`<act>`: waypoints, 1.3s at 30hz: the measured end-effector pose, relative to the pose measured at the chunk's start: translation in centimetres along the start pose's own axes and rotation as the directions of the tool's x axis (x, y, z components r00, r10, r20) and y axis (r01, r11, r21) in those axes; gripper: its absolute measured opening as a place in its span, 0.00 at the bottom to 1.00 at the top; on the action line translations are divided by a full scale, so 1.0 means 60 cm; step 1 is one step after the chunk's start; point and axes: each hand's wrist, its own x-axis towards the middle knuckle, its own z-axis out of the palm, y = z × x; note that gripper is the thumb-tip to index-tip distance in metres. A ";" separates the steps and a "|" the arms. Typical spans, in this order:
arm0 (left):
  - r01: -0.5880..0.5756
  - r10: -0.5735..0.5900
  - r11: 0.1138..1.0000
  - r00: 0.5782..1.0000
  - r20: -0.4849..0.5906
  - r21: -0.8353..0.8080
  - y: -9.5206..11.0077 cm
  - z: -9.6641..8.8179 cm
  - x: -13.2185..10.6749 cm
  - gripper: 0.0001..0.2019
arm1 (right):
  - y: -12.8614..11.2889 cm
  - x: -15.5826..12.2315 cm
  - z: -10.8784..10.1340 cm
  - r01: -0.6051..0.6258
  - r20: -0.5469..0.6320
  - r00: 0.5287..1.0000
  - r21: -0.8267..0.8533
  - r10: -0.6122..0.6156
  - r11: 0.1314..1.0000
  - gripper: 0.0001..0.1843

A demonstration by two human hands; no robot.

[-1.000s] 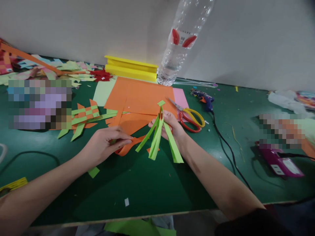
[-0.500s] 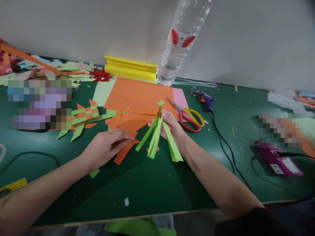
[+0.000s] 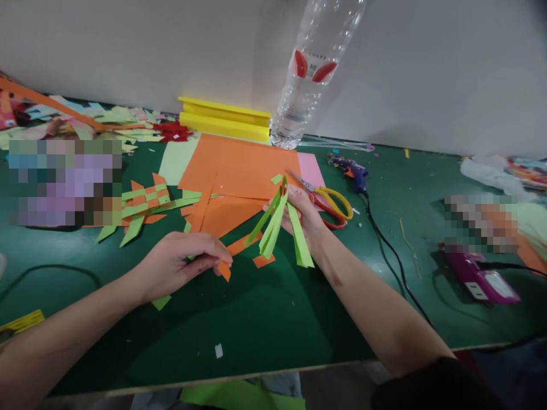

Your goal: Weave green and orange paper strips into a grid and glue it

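Note:
My left hand pinches an orange paper strip, whose short end pokes out below the fingertips. Held up in my right hand is a bunch of folded green paper strips, their loose ends hanging down and fanning out. A bit of orange shows near the top of the bunch; my right fingers are partly hidden behind it. Orange paper sheets lie beyond both hands. A small orange scrap rests on the table under the strips. Left of the sheets is a woven green and orange paper fish.
Scissors with red and yellow handles lie just beyond my right hand. A glue gun trails its black cord along the right. Against the wall are a tall plastic bottle and a yellow folded piece. Paper scraps pile up at back left.
My left hand has drawn the orange strip toward me and turned it, so its end now points down. The green bunch in my right hand has risen slightly and tilted.

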 end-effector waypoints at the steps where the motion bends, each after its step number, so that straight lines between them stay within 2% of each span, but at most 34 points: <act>1: -0.020 0.020 1.000 1.000 0.006 -0.005 0.001 0.000 0.001 0.11 | 0.000 0.001 -0.001 0.009 0.007 1.000 0.008 -0.009 1.000 0.20; 4: -0.023 0.023 1.000 1.000 -0.014 0.015 0.001 -0.001 0.005 0.09 | 0.002 0.003 -0.001 0.021 0.050 0.999 0.015 -0.022 1.000 0.20; 7: 0.119 -0.115 0.991 0.991 -0.066 0.060 -0.001 -0.002 0.007 0.10 | 0.003 0.005 0.000 0.019 0.078 0.997 -0.021 -0.018 1.000 0.20; 11: 0.264 -0.260 0.964 0.954 -0.151 0.009 -0.001 -0.004 0.009 0.10 | 0.002 0.005 0.003 -0.030 0.090 0.995 -0.158 0.045 0.987 0.20; 15: 0.290 -0.285 0.957 0.943 -0.173 0.004 0.001 -0.004 0.008 0.10 | 0.001 0.000 0.010 -0.111 0.188 0.964 -0.361 0.188 0.926 0.17; 18: 0.265 -0.255 0.963 0.952 -0.171 0.040 0.001 -0.003 0.007 0.11 | -0.001 -0.004 0.019 -0.108 0.224 0.945 -0.478 0.240 0.872 0.16; 23: 0.168 -0.150 0.976 0.980 -0.130 0.141 0.002 -0.002 0.009 0.10 | -0.001 -0.009 0.032 -0.035 0.236 0.934 -0.687 0.268 0.726 0.14; 27: 0.089 -0.074 0.987 0.991 -0.115 0.131 -0.002 0.000 0.008 0.09 | 0.004 -0.008 0.034 0.144 0.278 0.948 -0.809 0.156 0.570 0.13; 32: 0.052 -0.042 0.991 0.995 -0.085 0.122 -0.001 0.000 0.009 0.09 | 0.009 -0.007 0.031 0.326 0.354 0.935 -0.866 0.003 0.379 0.10; 35: 0.062 -0.050 0.990 0.994 -0.100 0.124 0.004 -0.002 0.010 0.09 | 0.012 -0.006 0.027 0.388 0.408 0.913 -0.876 0.014 0.286 0.09; 39: 0.070 -0.048 0.988 0.987 -0.152 0.140 0.011 -0.004 0.010 0.08 | 0.014 -0.005 0.024 0.428 0.446 0.894 -0.879 0.046 0.210 0.11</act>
